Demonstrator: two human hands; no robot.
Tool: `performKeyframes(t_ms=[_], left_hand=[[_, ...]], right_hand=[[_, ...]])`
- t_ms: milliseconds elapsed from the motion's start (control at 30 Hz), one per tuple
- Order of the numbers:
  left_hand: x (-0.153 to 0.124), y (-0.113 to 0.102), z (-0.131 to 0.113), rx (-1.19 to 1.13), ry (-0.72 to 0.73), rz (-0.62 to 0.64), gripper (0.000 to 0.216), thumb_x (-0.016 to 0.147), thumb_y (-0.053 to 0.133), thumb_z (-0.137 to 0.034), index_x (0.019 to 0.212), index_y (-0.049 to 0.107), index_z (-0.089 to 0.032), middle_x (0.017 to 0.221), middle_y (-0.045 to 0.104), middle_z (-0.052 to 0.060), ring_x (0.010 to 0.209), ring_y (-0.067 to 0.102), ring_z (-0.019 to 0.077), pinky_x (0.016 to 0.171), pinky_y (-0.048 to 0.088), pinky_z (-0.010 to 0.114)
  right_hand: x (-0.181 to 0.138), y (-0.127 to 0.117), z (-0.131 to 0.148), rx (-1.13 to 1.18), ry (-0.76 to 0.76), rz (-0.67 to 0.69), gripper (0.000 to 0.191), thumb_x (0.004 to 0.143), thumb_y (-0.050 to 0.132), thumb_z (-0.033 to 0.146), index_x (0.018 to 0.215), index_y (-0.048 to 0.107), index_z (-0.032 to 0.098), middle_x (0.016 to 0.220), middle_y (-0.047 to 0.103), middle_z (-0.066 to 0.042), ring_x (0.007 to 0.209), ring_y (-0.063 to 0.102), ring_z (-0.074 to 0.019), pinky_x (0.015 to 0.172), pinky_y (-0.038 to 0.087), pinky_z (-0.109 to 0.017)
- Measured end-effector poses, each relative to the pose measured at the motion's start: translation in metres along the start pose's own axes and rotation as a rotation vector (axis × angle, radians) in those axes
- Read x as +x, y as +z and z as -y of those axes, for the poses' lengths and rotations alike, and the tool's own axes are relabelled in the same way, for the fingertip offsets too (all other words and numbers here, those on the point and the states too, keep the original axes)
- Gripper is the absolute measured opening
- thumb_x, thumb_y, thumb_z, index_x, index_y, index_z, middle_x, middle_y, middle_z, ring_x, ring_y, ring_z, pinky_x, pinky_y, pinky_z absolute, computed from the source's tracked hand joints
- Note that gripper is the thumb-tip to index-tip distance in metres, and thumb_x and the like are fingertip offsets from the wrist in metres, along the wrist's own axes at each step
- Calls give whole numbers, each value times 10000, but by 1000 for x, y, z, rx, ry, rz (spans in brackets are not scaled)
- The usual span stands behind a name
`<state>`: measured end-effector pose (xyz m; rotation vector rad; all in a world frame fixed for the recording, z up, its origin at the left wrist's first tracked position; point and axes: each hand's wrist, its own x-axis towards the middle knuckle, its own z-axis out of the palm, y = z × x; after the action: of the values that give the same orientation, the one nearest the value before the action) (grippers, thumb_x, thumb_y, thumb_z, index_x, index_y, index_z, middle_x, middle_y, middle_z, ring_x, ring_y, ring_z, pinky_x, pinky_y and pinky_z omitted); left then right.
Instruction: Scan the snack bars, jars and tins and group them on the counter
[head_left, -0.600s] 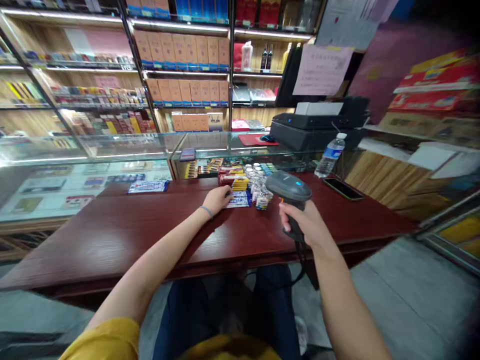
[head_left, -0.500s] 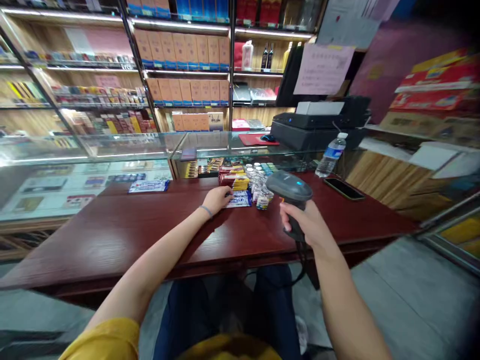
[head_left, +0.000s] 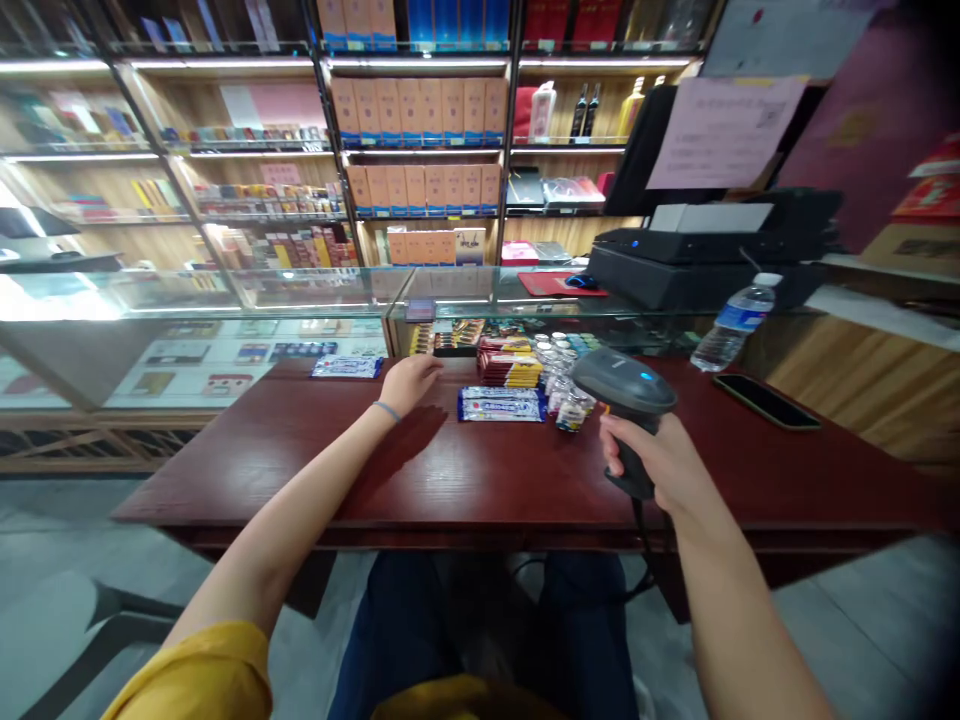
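My right hand (head_left: 645,450) grips a dark barcode scanner (head_left: 624,385) by its handle, head pointing up and left, cord hanging down. My left hand (head_left: 409,383) is over the desk, fingers loosely stretched to the right; nothing shows in them. To its right lie blue-and-white packets (head_left: 501,405), flat on the desk. A stack of red-and-yellow packets (head_left: 510,362) sits just behind those. Small clear bottles with white lids (head_left: 559,365) are grouped beside the stack, partly hidden by the scanner. Another blue-and-white packet (head_left: 346,367) lies left of my left hand.
The dark red desk (head_left: 300,450) meets a glass display case (head_left: 322,290). On the right are a water bottle (head_left: 735,322), a phone (head_left: 766,400) and a black cash-register unit (head_left: 675,270). Stocked shelves (head_left: 420,110) stand behind.
My left hand has moved left, off the blue-and-white packets, which now show fully. My right hand still holds the scanner. The view has turned to the left.
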<state>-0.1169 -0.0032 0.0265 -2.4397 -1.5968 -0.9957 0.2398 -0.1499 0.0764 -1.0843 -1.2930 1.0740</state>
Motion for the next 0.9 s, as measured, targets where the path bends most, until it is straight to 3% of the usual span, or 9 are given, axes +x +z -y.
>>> performKeyframes(t_ms=[100,267,367,500,733,900], left_hand=[[-13,-17,41,31,-90,-31,185,932,585,-234,1033,736,-198,1060,757,73,1007,679,230,919,506,323],[-28,-41,101,109,-250,-82,192,909,605,-224,1051,731,-196,1088,749,83,1059,666,249,959,505,350],[-35,-48,132,178,-316,-82,232,893,617,-211,1100,720,-186,1142,727,99,1090,657,259,994,501,367],[-45,-46,168,264,-374,-18,305,856,643,-186,1153,712,-186,1204,699,116,1156,638,271,1058,482,379],[-54,-33,196,311,-420,44,382,923,582,-254,1281,687,-172,1375,643,137,1300,576,280,1143,433,394],[-54,-34,192,368,-379,71,342,939,560,-274,1228,716,-182,1235,713,139,1207,622,286,1108,450,417]], right_hand=[[5,8,-3,19,15,18,284,758,810,403,726,622,193,516,571,40,373,499,-102,371,398,-209],[16,27,-8,9,42,68,350,758,823,443,673,594,191,518,558,38,381,496,-92,386,389,-202],[22,40,-12,14,36,114,315,772,813,446,733,628,194,529,567,39,383,498,-97,396,389,-212],[29,53,-20,-43,6,173,358,822,768,458,657,606,185,529,573,26,387,506,-89,418,379,-214],[35,65,-26,-85,5,212,421,827,757,500,616,576,184,529,572,23,390,494,-86,421,372,-222],[37,69,-25,-94,21,210,440,807,770,532,619,578,184,528,572,22,390,495,-90,422,377,-226]])
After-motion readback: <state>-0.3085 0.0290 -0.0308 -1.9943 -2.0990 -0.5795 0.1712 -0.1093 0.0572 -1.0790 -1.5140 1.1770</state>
